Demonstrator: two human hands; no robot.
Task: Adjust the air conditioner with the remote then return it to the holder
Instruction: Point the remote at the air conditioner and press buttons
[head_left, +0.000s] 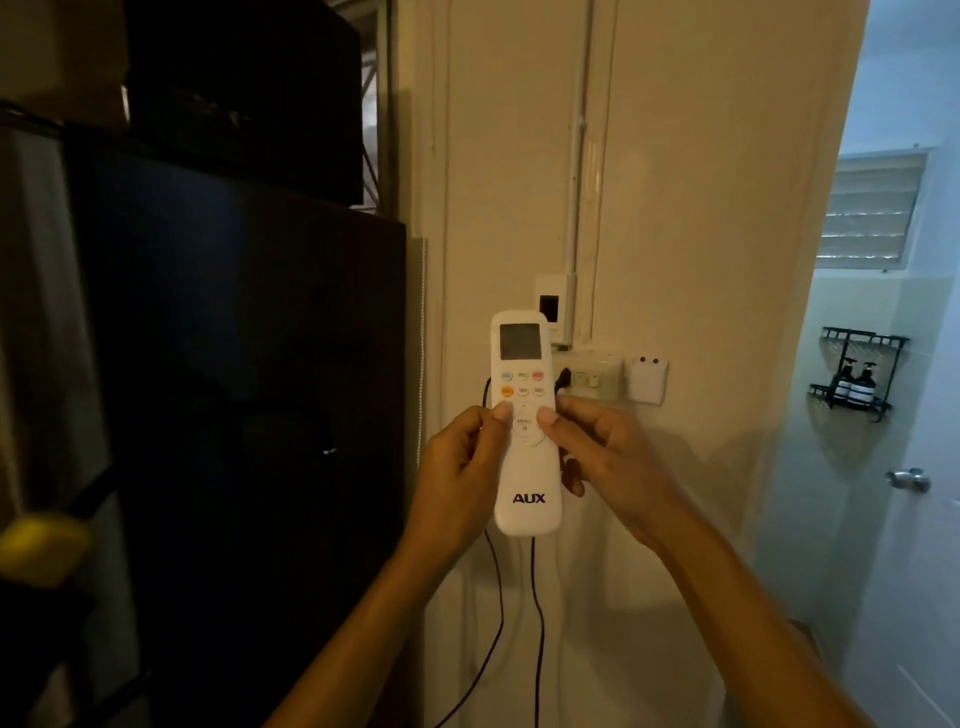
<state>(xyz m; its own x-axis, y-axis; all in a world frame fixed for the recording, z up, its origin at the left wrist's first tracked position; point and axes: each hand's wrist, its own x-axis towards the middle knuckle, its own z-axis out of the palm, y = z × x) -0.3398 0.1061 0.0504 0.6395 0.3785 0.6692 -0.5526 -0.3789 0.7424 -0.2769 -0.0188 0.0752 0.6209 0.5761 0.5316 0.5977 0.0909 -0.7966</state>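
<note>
Cream wall (701, 208) behind. Your left hand (462, 467) and right hand (608, 457) grip slim white plastic AUX remote (527, 467) upright, thumbs on keypad. Small white wall holder (645, 380) beyond right fingers. Risk: thumb hits wrong button; loose pinch drops it.

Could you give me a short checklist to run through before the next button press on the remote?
1. Remote held securely: ok, left hand and right hand both grip it upright.
2. Thumbs over the keypad: ok, both rest beside the round menu key.
3. Display readable: not ok, the screen looks grey and blank from here.
4. Air conditioner in line of sight: cannot tell, no unit is in view.
5. Holder free for the return: ok, the white wall pocket to the right looks empty.
6. Cables clear of the hands: ok, they hang below the remote.
</note>
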